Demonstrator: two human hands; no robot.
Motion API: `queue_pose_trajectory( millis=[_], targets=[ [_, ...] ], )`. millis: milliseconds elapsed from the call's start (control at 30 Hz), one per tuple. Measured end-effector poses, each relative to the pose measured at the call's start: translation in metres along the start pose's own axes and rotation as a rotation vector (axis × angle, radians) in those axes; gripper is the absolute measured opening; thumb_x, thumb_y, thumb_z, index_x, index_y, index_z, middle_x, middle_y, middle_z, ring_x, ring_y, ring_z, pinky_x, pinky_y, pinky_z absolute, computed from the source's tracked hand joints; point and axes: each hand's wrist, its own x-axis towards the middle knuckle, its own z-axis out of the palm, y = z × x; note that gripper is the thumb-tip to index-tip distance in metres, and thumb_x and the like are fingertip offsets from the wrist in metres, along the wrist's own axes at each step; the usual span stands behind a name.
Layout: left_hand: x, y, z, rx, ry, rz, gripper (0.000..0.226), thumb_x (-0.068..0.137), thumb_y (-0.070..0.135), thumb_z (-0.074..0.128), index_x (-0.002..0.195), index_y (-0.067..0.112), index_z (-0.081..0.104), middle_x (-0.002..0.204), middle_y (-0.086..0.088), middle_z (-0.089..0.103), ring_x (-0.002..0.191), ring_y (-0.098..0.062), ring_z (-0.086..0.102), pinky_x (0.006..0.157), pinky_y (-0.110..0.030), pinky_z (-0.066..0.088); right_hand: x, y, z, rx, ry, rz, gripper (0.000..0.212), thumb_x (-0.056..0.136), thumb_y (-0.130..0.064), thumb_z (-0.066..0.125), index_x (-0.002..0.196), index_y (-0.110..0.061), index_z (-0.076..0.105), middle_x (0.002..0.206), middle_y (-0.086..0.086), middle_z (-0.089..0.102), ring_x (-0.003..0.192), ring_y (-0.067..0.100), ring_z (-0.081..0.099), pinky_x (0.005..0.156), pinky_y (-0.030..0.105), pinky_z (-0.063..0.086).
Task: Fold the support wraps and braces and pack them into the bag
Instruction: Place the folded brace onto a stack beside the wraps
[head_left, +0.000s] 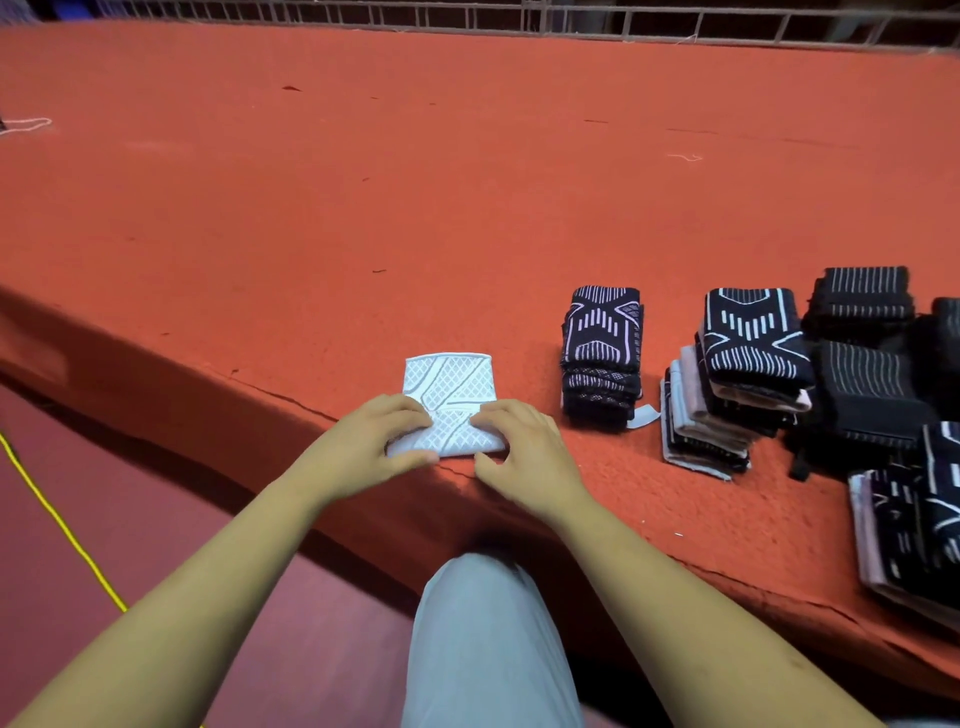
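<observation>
A white knitted brace (450, 399) with a grey diamond pattern lies at the near edge of the orange table (363, 208), its near half folded up. My left hand (382, 441) grips the brace's near left corner, thumb under the edge and fingers curled on top. My right hand (519, 447) holds the near right corner the same way. To the right stands a stack of folded black braces with lilac markings (601, 353). No bag is in view.
More stacks of folded black, pink and grey wraps (748, 374) crowd the table's right side, some (914, 535) reaching its near edge. A metal railing (571, 21) runs along the far side. A yellow cord (57, 519) lies on the floor at left. My knee (483, 623) is below the table edge.
</observation>
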Motion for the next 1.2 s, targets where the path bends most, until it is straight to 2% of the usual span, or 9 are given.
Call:
queue_pose_trajectory(
  millis=[67,167,400,633,733,833,933,1033,1200],
  targets=[
    [-0.009,-0.005,0.004,0.012,-0.014,-0.011,0.057,0.084,0.05,0.075,0.129,0.017,0.064,0.13,0.009,0.055,0.121,-0.004,0.048,0.106,-0.008,0.026,0.0,0.001,0.001,0.027,0.004,0.014,0.042,0.073,-0.03,0.057,0.113,-0.024,0.069,0.124,-0.012,0.061,0.124,0.007,0.049,0.106,0.028,0.032],
    [-0.014,-0.005,0.009,-0.024,0.025,-0.052,0.053,0.087,0.042,0.074,0.133,0.02,0.061,0.137,0.009,0.051,0.129,-0.003,0.044,0.108,-0.005,0.021,0.002,0.002,0.001,0.11,0.042,0.039,0.034,0.079,-0.026,0.057,0.109,-0.02,0.072,0.122,-0.01,0.066,0.121,0.008,0.054,0.106,0.036,0.038],
    [-0.012,0.004,0.005,-0.253,0.142,-0.17,0.024,0.095,0.016,0.063,0.116,0.027,0.068,0.11,0.016,0.07,0.104,-0.005,0.063,0.092,-0.029,0.048,-0.001,-0.002,-0.005,0.256,0.069,0.092,0.012,0.097,-0.03,0.05,0.097,-0.022,0.059,0.089,-0.008,0.066,0.089,0.017,0.06,0.085,0.042,0.048],
    [-0.006,0.013,0.009,-0.602,0.163,-0.343,0.026,0.083,0.047,0.064,0.1,0.029,0.07,0.077,0.01,0.065,0.07,-0.011,0.055,0.071,-0.033,0.043,-0.003,-0.005,-0.011,0.428,0.16,0.248,0.018,0.1,-0.031,0.056,0.089,-0.016,0.057,0.063,-0.013,0.055,0.061,0.003,0.048,0.068,0.038,0.043],
    [0.0,0.016,0.014,-0.581,0.19,-0.406,0.003,0.094,0.026,0.065,0.094,0.024,0.067,0.058,0.006,0.059,0.055,-0.013,0.056,0.061,-0.027,0.042,-0.003,-0.002,-0.009,0.464,0.14,0.287,0.01,0.094,-0.027,0.06,0.102,-0.023,0.056,0.08,-0.013,0.07,0.08,0.01,0.063,0.081,0.039,0.051],
    [0.005,0.017,0.018,-0.575,0.252,-0.495,0.003,0.097,0.018,0.063,0.094,0.018,0.064,0.06,0.0,0.064,0.049,-0.014,0.058,0.062,-0.029,0.044,-0.002,-0.003,-0.007,0.5,0.103,0.286,0.039,0.083,-0.017,0.055,0.12,-0.026,0.048,0.104,-0.012,0.07,0.091,0.011,0.065,0.089,0.038,0.051],
    [0.01,0.02,0.018,-0.551,0.309,-0.562,0.007,0.097,0.02,0.063,0.093,0.014,0.062,0.064,-0.004,0.066,0.047,-0.011,0.058,0.063,-0.03,0.045,-0.001,-0.002,-0.006,0.448,0.144,0.296,0.023,0.088,-0.014,0.058,0.105,-0.025,0.047,0.093,-0.012,0.062,0.08,0.01,0.06,0.083,0.042,0.051],
    [0.015,0.018,0.019,-0.526,0.331,-0.626,0.011,0.096,0.021,0.063,0.09,0.012,0.061,0.059,0.0,0.063,0.046,-0.011,0.056,0.062,-0.032,0.043,0.0,-0.003,-0.005,0.341,0.178,0.278,0.011,0.091,-0.016,0.061,0.088,-0.022,0.052,0.085,-0.01,0.059,0.081,0.008,0.056,0.078,0.033,0.047],
    [0.027,0.016,0.019,-0.495,0.38,-0.72,0.013,0.094,0.022,0.064,0.087,0.012,0.059,0.06,0.001,0.061,0.037,-0.009,0.053,0.058,-0.029,0.042,0.002,-0.002,0.0,0.256,0.184,0.211,0.006,0.093,-0.018,0.061,0.095,-0.019,0.066,0.098,-0.009,0.063,0.092,0.008,0.057,0.085,0.028,0.046]
  ],
)
